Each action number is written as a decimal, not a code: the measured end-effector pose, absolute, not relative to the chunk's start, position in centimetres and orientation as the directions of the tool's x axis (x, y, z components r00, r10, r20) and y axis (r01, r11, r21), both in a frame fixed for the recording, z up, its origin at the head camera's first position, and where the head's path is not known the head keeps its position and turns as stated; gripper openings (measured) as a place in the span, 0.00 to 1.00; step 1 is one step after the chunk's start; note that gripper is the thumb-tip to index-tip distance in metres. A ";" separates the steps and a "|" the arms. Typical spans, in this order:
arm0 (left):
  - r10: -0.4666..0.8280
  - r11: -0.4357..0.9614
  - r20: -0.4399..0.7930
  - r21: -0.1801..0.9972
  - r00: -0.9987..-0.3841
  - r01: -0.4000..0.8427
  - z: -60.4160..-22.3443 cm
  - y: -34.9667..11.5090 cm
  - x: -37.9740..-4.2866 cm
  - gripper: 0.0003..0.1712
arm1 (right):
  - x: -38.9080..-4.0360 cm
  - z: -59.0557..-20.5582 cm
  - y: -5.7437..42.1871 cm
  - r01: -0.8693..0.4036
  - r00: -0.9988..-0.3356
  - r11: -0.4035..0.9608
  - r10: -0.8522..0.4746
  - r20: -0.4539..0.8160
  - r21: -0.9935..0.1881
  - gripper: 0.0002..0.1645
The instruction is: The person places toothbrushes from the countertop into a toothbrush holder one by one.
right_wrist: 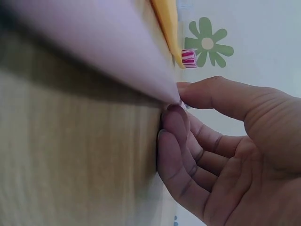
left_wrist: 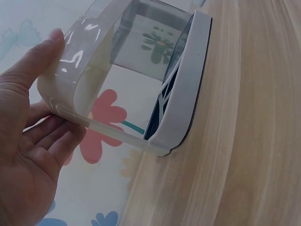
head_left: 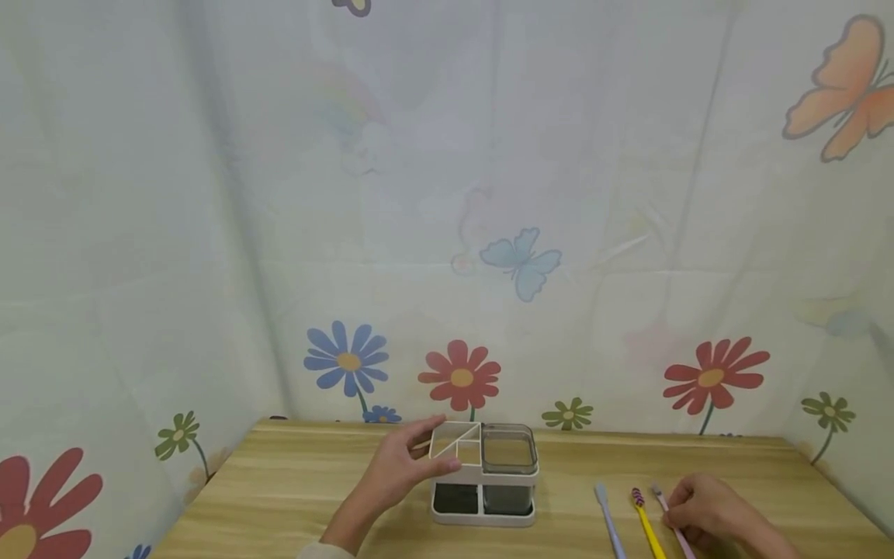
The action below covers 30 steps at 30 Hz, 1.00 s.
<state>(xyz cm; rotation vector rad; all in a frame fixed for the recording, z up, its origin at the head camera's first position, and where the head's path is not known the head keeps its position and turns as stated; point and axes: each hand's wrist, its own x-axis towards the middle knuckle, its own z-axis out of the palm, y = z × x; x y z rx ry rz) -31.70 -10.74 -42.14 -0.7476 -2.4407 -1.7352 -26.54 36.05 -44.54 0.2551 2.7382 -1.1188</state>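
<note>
A white toothbrush holder [head_left: 457, 501] with a divided top and a grey see-through cup [head_left: 508, 450] stands mid-table. My left hand [head_left: 443, 446] holds its left end, thumb on the front and fingers behind. In the left wrist view the holder [left_wrist: 183, 84] fills the frame, with that hand [left_wrist: 66, 84] spanning its end. Three toothbrushes lie to the right: pale blue [head_left: 608, 519], yellow [head_left: 646, 524] and pink [head_left: 662, 503]. My right hand [head_left: 676, 506] pinches the pink handle [right_wrist: 108, 42] between thumb and forefinger [right_wrist: 175, 106]. The yellow brush [right_wrist: 167, 23] lies just beyond.
The wooden table [head_left: 314, 481] is closed in on three sides by a pale curtain printed with flowers and butterflies [head_left: 520, 264]. Bare wood lies left of the holder and between the holder and the brushes.
</note>
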 end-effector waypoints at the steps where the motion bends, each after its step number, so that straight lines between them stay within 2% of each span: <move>1: 0.351 0.253 0.315 0.875 -0.882 0.413 -42.1 -10.8 -31.7 0.42 | -26.5 -44.5 36.0 0.223 -0.970 0.701 0.091 -0.225 -0.678 0.08; 9: 0.347 0.254 0.320 0.873 -0.881 0.417 -42.2 -10.8 -31.7 0.43 | -26.2 -43.9 36.3 0.181 -0.981 0.669 0.075 -0.177 -0.721 0.04; 14: 0.347 0.247 0.329 0.872 -0.878 0.424 -42.2 -10.7 -31.9 0.43 | -26.1 -42.8 36.6 0.155 -0.988 0.612 0.084 -0.130 -0.776 0.07; 18: 0.340 0.248 0.336 0.869 -0.878 0.428 -42.3 -10.8 -31.9 0.42 | -26.1 -41.9 36.5 0.063 -0.998 0.587 0.044 -0.046 -0.807 0.10; 30: 0.340 0.221 0.354 0.870 -0.871 0.440 -42.7 -10.8 -31.9 0.40 | -25.7 -39.6 35.5 -0.063 -0.997 0.519 -0.003 0.071 -0.852 0.18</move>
